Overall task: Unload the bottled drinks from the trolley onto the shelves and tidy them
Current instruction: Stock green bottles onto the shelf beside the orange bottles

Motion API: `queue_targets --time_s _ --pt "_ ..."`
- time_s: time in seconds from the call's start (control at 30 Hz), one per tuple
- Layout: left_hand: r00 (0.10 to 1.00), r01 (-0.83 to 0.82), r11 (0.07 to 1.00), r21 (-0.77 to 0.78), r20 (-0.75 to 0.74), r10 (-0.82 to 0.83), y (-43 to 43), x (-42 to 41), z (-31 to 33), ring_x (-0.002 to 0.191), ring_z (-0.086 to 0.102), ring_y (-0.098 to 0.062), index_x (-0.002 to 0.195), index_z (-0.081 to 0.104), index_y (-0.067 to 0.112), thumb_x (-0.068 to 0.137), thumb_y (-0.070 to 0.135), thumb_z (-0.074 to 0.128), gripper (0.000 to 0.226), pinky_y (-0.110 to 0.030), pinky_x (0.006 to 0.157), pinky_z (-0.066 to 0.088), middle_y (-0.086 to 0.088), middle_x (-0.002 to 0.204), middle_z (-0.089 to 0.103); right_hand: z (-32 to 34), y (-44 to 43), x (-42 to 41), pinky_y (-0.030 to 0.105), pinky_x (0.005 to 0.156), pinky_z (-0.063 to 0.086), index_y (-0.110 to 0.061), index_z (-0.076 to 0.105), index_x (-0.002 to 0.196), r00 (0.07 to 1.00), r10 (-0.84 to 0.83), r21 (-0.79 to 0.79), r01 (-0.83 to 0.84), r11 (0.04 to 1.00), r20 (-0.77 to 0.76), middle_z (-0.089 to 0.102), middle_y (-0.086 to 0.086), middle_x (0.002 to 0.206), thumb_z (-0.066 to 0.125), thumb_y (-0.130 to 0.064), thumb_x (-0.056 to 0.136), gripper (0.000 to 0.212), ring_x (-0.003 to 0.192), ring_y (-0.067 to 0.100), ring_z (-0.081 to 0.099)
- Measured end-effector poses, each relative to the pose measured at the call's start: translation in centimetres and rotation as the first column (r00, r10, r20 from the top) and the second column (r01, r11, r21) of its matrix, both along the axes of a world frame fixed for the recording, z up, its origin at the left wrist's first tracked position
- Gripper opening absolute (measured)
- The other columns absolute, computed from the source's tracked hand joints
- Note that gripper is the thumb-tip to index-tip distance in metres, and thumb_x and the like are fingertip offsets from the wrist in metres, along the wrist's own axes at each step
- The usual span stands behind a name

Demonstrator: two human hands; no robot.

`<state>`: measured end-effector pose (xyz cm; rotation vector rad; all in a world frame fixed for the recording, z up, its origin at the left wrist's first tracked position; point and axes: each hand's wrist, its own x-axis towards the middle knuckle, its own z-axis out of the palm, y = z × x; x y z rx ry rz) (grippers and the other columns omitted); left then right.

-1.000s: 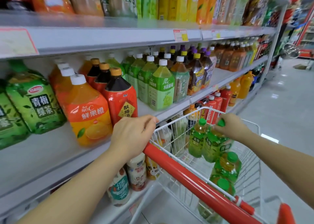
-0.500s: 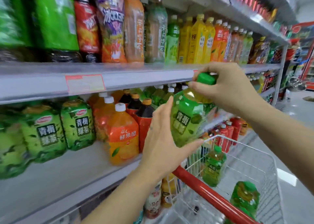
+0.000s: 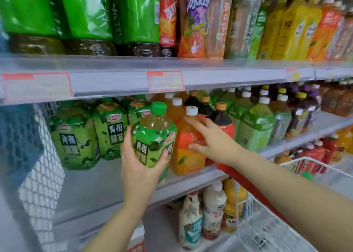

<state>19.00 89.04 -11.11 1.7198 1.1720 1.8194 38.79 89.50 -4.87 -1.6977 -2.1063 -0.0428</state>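
My left hand (image 3: 140,167) grips a green tea bottle (image 3: 153,135) with a green cap from below, holding it upright just in front of the middle shelf (image 3: 107,183). Several matching green tea bottles (image 3: 108,131) stand on that shelf to its left. My right hand (image 3: 212,140) reaches in with spread fingers and touches the front orange juice bottle (image 3: 188,148), which has a white cap. The trolley (image 3: 271,227), white wire with a red handle, sits at the lower right.
Dark plum drink bottles (image 3: 222,117) and pale green bottles (image 3: 256,125) stand right of the orange juice. The top shelf (image 3: 219,70) carries large green, red and yellow bottles. Milky drinks (image 3: 212,211) fill the bottom shelf. A white mesh panel (image 3: 40,175) closes the shelf's left end.
The green tea bottle passed from my right hand to my left and moved down-left to the middle shelf. My right hand let go of its cap and now touches the orange juice bottle.
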Motion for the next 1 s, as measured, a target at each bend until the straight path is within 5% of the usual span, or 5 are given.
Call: queue_targets --time_s 0.43,0.57,0.73,0.87,1.0 --pt "0.999 -0.015 0.978 -0.208 -0.044 0.006 6.3 1.7 -0.5 0.126 0.012 0.005 0.149 -0.006 0.023 0.079 0.025 0.072 0.105 -0.016 0.099 0.010 -0.002 0.156 0.006 -1.9 0.8 -0.1 0.046 0.082 0.053 -0.040 0.012 0.146 0.982 -0.101 0.184 0.070 0.980 0.161 0.024 0.012 0.149 0.061 -0.034 0.086 0.078 0.128 0.031 0.040" --pt "0.983 -0.087 0.928 -0.364 -0.184 0.020 6.9 1.0 0.0 0.143 0.008 -0.028 0.146 -0.021 0.025 0.080 0.039 0.068 0.112 -0.043 0.111 0.021 -0.012 0.156 -0.004 -1.9 0.7 -0.4 0.043 0.087 0.050 -0.039 0.008 0.147 0.983 -0.099 0.166 0.072 0.984 0.157 0.017 0.013 0.153 0.061 -0.032 0.087 0.080 0.133 0.032 0.034" --pt "0.957 -0.179 0.983 0.048 -0.225 0.185 2.9 2.3 -0.4 0.133 0.024 -0.026 0.147 0.017 0.016 0.086 0.023 0.062 0.076 -0.047 0.108 0.031 -0.006 0.143 0.018 -0.1 -0.9 1.5 0.034 0.097 0.044 -0.040 0.010 0.146 0.993 0.057 0.030 -0.060 0.998 0.100 0.009 0.006 0.157 0.058 -0.031 0.090 0.074 0.122 0.020 0.048" --pt "0.929 0.133 0.923 0.360 -0.370 0.010 -1.0 6.6 0.8 0.117 0.043 -0.014 0.129 0.043 0.020 0.086 0.021 0.049 0.043 -0.034 0.103 0.032 0.000 0.122 0.046 1.6 -4.2 6.9 0.020 0.100 0.033 -0.029 0.045 0.135 0.999 0.009 0.130 -0.014 0.991 0.038 0.041 -0.001 0.143 0.057 -0.028 0.091 0.045 0.122 0.012 0.045" --pt "0.732 0.466 0.883 0.050 -0.582 -0.353 -2.7 12.6 1.6 0.112 0.047 -0.007 0.122 0.053 0.029 0.091 0.038 0.041 0.034 -0.040 0.103 0.035 0.013 0.116 0.056 0.8 -8.2 15.5 0.023 0.087 0.040 -0.019 0.061 0.119 0.969 -0.238 0.027 0.236 0.971 0.071 0.059 -0.003 0.116 0.058 -0.025 0.090 0.029 0.097 0.008 0.052"
